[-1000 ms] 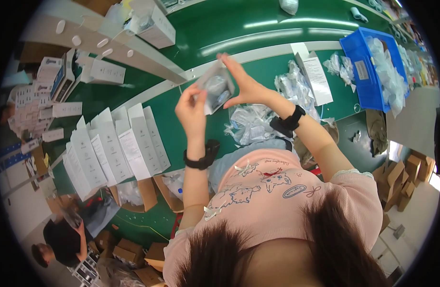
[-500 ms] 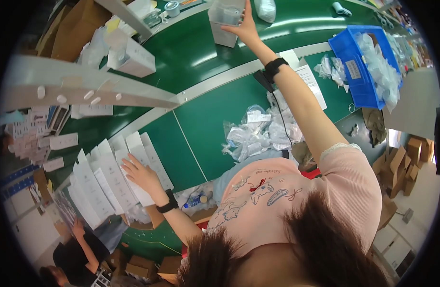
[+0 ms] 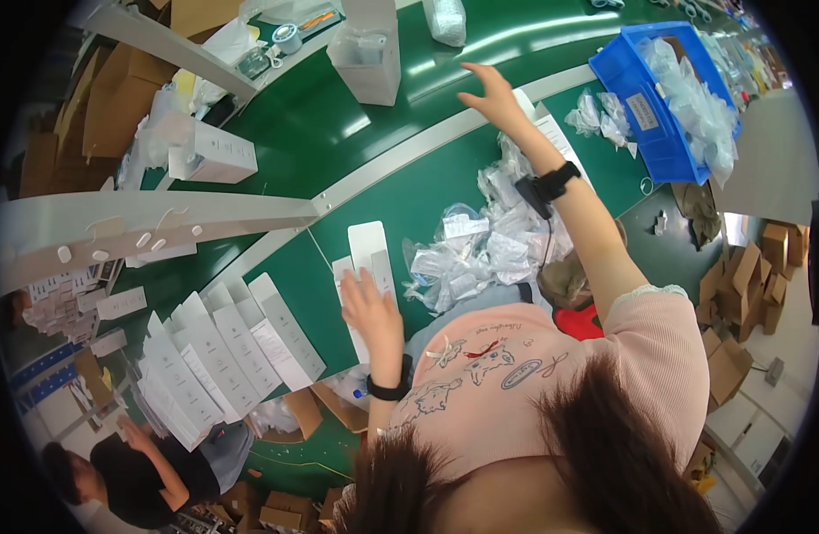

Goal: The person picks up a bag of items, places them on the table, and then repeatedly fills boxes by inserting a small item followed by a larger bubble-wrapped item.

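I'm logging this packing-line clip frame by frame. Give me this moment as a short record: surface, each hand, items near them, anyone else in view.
surface: green table beside a green conveyor belt
left hand: open, flat on a flat white carton
right hand: open, empty, stretched over the belt's edge
nearest on the belt: upright white box
between the hands: heap of clear plastic bags
left side: row of folded white cartons
right side: blue bin of bagged parts
others: another person, lower left
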Demonstrator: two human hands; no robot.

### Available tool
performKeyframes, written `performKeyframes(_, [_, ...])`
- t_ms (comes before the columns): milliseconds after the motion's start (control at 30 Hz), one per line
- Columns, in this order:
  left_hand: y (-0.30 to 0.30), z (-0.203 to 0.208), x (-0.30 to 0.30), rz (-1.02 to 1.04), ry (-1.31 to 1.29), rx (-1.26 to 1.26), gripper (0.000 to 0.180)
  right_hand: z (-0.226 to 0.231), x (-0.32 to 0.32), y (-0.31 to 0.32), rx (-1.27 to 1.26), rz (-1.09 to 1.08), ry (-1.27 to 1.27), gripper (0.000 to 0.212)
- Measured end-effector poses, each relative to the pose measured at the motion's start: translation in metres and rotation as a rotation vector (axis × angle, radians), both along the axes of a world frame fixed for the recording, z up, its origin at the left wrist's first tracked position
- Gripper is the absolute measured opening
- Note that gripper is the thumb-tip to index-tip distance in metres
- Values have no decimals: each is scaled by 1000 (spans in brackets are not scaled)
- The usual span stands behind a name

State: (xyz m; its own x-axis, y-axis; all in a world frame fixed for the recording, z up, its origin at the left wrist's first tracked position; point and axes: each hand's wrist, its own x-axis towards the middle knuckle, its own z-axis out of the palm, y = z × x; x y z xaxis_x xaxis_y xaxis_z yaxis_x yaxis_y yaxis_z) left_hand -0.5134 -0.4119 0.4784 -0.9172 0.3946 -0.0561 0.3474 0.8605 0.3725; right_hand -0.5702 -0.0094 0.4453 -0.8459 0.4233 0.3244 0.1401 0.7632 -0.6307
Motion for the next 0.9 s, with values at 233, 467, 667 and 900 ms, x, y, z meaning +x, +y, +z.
performKeyframes(233, [-48, -24, -45, 8, -332, 160, 68, 18, -34, 62, 56, -53, -305, 59])
performKeyframes(467, [-18, -20, -48, 38, -857, 643, 68, -23, -155, 88, 158, -93, -407, 57])
performKeyframes(667, [23, 27, -64, 105, -491, 948, 76, -37, -126, 25, 809, 176, -583, 56])
performKeyframes(900, [58, 43, -83, -133, -75, 622, 75, -6, -120, -25, 531, 166, -530, 69])
